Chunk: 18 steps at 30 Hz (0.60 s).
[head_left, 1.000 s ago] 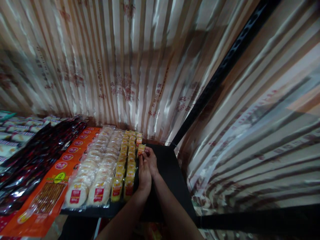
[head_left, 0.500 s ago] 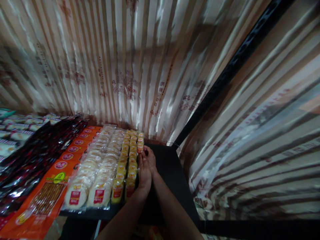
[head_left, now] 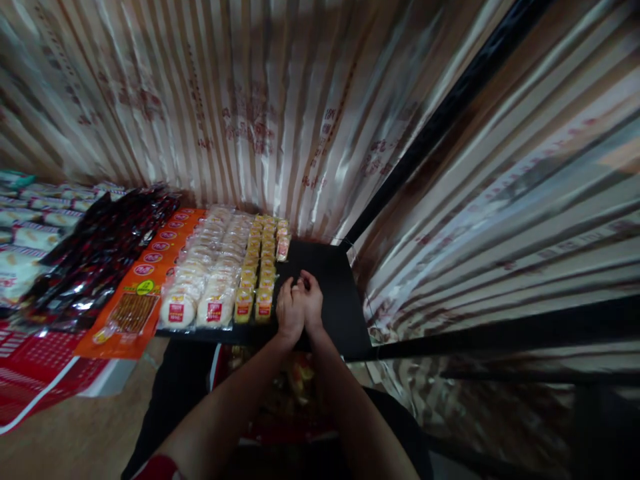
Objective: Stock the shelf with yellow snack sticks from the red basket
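My left hand and my right hand rest side by side on the bare right part of a black shelf, fingers curled, touching each other. Nothing shows in either hand. Just left of them run two rows of small yellow snack packets. One more yellow packet lies apart at the far end of the rows, beyond my fingers. Further left lie rows of round white cakes in clear wrappers.
Orange snack bags and dark red bags fill the shelf to the left. Striped shiny plastic sheeting hangs behind and to the right, with a black post at the corner. A crate of packets sits below the shelf.
My hands let go of the yellow packet at the far end of the rows and drew back toward me along the shelf. The view tilted down.
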{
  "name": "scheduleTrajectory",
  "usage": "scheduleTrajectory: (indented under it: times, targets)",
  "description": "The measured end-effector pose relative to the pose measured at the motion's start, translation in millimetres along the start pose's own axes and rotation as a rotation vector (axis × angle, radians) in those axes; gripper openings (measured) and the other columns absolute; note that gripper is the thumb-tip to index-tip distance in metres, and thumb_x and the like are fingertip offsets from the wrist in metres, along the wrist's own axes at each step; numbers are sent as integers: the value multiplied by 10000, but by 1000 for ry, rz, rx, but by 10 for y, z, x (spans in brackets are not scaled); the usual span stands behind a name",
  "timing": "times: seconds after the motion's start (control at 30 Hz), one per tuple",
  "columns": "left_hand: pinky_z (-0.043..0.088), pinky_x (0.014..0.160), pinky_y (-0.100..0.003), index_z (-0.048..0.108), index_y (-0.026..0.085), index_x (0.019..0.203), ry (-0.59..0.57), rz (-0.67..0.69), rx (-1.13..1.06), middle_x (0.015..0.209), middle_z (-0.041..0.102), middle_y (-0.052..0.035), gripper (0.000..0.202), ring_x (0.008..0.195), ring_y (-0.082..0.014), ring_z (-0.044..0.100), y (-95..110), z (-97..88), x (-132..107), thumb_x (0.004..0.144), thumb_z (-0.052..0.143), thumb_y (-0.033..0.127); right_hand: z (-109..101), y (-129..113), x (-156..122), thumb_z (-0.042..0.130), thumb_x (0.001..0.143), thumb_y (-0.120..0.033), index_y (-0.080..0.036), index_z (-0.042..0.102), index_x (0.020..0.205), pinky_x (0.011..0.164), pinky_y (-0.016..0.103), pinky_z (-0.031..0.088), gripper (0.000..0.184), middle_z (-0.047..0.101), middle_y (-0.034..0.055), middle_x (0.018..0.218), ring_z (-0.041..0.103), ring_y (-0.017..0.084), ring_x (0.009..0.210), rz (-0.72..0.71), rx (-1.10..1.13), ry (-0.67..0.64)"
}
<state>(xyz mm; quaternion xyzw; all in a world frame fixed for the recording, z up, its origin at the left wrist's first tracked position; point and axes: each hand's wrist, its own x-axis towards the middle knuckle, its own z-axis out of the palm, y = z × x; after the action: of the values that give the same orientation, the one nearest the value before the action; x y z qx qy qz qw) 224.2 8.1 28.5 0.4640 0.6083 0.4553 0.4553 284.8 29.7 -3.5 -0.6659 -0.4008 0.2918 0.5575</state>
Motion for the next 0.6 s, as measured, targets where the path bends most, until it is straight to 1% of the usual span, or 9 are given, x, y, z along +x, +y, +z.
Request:
scheduleTrajectory:
  times: [0.07,0.13,0.2,0.23,0.33,0.43,0.5,0.53,0.6]
  targets:
    - [329,1014,-337,554,158,1103,-22,49,41,1155,574,-99,334,1105,-196,500,-56,-83,-194,836,361,217,-114,-38,-218,496,742,-358,-152,550,1086,820,297,460,404,604,102,1080,586,167,910,8,35,-6]
    - [374,967,-318,582,187,1037,-71,135,30,1057,602,-79,304,1026,-186,534,-116,-191,-413,826,364,201,-249,-79,-472,478,768,-367,-160,542,1084,797,291,470,383,612,97,1063,594,160,887,6,50,-7]
    - [409,915,-301,602,204,975,-157,216,5,981,610,-68,279,962,-180,551,-197,-312,-652,812,377,186,-401,-104,-754,451,798,-381,-169,547,1062,765,288,478,352,634,85,994,601,161,852,-11,23,6]
    - [419,893,-296,608,211,956,-211,231,0,961,611,-64,271,937,-178,557,-252,-372,-772,809,381,184,-477,-103,-897,442,808,-384,-173,561,1033,765,289,473,331,646,74,938,601,164,841,-39,-18,24]
    - [440,839,-294,621,226,912,-358,222,39,916,618,-59,229,865,-179,571,-486,-508,-1078,799,423,204,-669,-17,-1280,459,799,-390,-205,621,903,780,293,455,268,666,53,878,603,174,812,-21,-161,17]
    - [411,902,-326,631,224,917,-385,132,90,965,639,-72,259,925,-196,574,-784,-561,-1225,769,429,160,-767,204,-1510,456,784,-362,-216,652,861,798,314,447,256,680,66,895,615,202,837,46,-325,-73]
    - [382,944,-352,639,218,902,-354,-1,148,997,649,-80,267,967,-216,573,-971,-564,-1226,719,465,130,-785,393,-1573,458,766,-320,-195,659,912,805,339,444,278,682,100,935,625,233,866,90,-430,-185]
    - [380,945,-362,643,218,873,-340,-81,170,979,660,-82,252,957,-224,582,-1051,-560,-1205,699,485,127,-785,485,-1586,468,761,-310,-186,654,957,802,345,443,298,680,116,960,629,245,880,107,-473,-247]
    - [396,920,-370,644,220,792,-333,-207,170,899,682,-80,198,902,-232,607,-1176,-549,-1146,667,521,128,-778,643,-1594,481,764,-297,-183,633,1040,791,353,443,335,683,134,963,637,261,884,164,-556,-318]
